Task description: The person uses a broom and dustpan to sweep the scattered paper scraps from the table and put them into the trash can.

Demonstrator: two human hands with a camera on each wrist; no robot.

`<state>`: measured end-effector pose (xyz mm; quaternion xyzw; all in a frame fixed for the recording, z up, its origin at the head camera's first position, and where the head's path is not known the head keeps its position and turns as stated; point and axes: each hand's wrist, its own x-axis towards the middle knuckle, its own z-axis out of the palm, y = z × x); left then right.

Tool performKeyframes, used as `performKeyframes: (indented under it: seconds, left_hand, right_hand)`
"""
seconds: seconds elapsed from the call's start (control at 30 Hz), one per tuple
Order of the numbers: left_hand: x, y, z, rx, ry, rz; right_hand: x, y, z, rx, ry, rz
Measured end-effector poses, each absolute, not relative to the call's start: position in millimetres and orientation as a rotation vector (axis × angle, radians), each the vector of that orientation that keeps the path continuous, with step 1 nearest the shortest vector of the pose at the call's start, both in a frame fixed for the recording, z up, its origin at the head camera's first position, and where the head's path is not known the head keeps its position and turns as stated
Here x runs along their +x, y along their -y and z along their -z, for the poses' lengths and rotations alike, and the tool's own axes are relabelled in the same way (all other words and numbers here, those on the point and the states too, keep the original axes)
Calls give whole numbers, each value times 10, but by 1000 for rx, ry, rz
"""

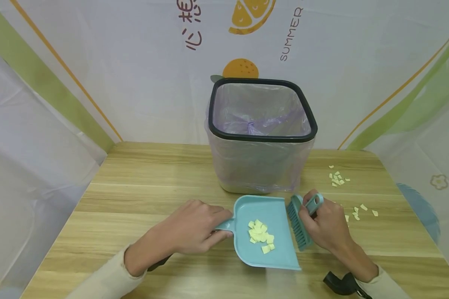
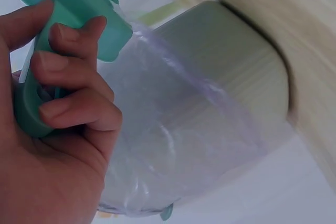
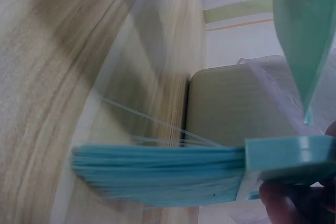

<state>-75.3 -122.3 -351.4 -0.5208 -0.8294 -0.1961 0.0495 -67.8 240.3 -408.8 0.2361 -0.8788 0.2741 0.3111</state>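
Observation:
My left hand (image 1: 194, 226) grips the short handle of a light-blue dustpan (image 1: 280, 216); in the left wrist view its fingers curl around that handle. Pale yellow paper scraps (image 1: 260, 232) lie in a small heap on the pan. The pan appears raised off the table, its straight lip facing right. Just beyond that lip, my right hand (image 1: 327, 226) holds a matching small hand brush (image 1: 297, 220). In the right wrist view the brush's blue bristles (image 3: 163, 171) point toward the tabletop, and the dustpan (image 3: 302, 30) hangs nearby. Whether the bristles touch the table, I cannot tell.
Behind the dustpan stands a bin (image 1: 262, 166) with a black rim and a translucent purple liner. More yellow scraps (image 1: 336, 178) lie right of the bin, and others (image 1: 356, 214) by my right hand. Printed curtains (image 1: 153, 83) enclose the wooden table (image 1: 142, 187).

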Motion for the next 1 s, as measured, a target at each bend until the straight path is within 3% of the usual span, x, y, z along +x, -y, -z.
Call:
performKeyframes:
  seconds: [1.0]
  left_hand:
    - [-950,1271,3002,-1646,2325,755]
  right_hand:
    - [-681,-2414,4108,637,2328,-685]
